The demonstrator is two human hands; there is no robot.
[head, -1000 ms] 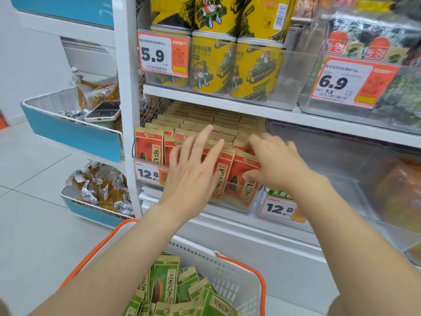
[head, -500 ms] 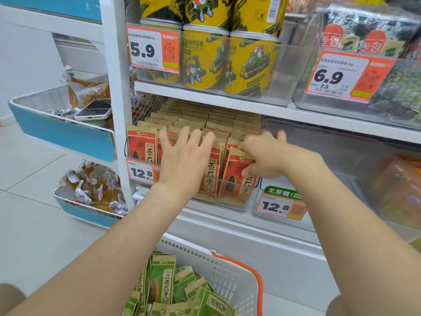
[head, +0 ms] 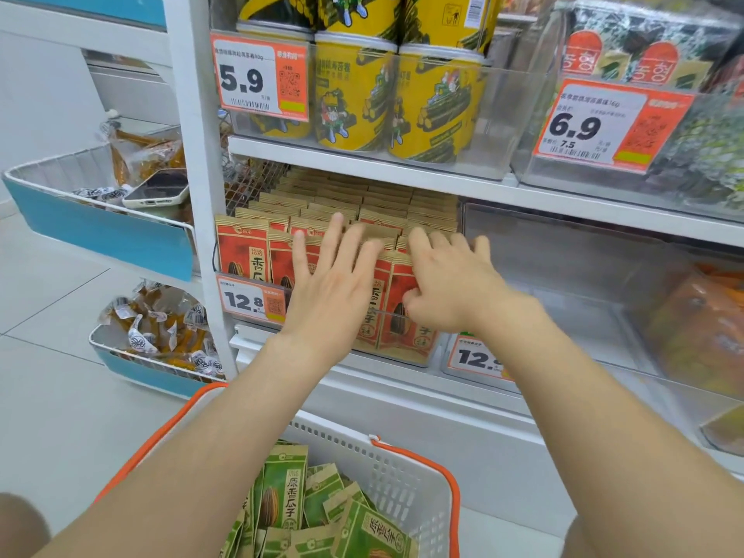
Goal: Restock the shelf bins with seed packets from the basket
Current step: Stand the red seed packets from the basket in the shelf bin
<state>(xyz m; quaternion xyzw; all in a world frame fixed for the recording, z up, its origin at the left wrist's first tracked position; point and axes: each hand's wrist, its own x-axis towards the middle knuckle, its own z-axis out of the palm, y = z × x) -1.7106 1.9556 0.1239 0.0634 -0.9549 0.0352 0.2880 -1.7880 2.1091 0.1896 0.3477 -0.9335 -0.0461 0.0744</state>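
Rows of red seed packets (head: pixel 241 251) stand upright in a clear shelf bin (head: pixel 402 358) on the middle shelf. My left hand (head: pixel 330 287) lies flat against the front packets, its fingers straight and spread. My right hand (head: pixel 451 283) is at the bin's right end, fingers curled over the packet tops and thumb on the face of the front packet, gripping it. Below my forearms stands a white basket (head: pixel 402 477) with an orange rim, holding several green seed packets (head: pixel 288 493). A clear bin (head: pixel 563 275) to the right of the red packets looks empty.
Yellow cans (head: pixel 354 94) fill the bin on the shelf above. A phone (head: pixel 157 189) lies in a blue-fronted wire basket at left, with wrapped snacks (head: pixel 161 328) in the basket below it. Price tags (head: pixel 249 302) hang on the bin fronts. White floor tiles lie at left.
Both hands stay on the red packets at the bin's front. The left hand's fingers have spread a little, and the right hand has settled lower over the packet tops.
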